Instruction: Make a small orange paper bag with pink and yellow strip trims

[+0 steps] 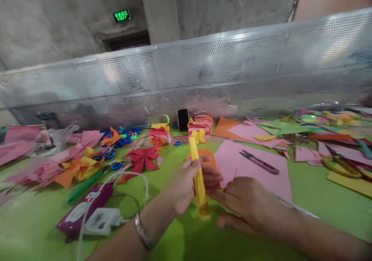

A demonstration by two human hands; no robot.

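1. Smooth metal bangle, one, a curved band around the left wrist.
2. Two bare hands. The left hand pinches a strip between thumb and fingers. The right hand is relaxed and partly spread, thumb apart from the fingers, with nothing visible in its grasp; its fingertips lie close to the left fingers, contact cannot be told.
3. Yellow strip, one: long, narrow, folded, somewhat glossy; held nearly upright above the green tabletop.
4. Purple power strip, one, hard and oblong, left of the hands; beside it, one blocky white adapter.
5. Pink sheet, one, flat and matte, right of the strip; one pair of dark snips lies on it.
6. Red bow, one, with creased, pointed loops.
7. Two small handled baskets, left and right, the latter bearing one yellow bow; between them, one dark-screened phone stands upright.
8. Perforated metal screen, spanning the width; above, one green-lit exit sign on rough grey concrete.
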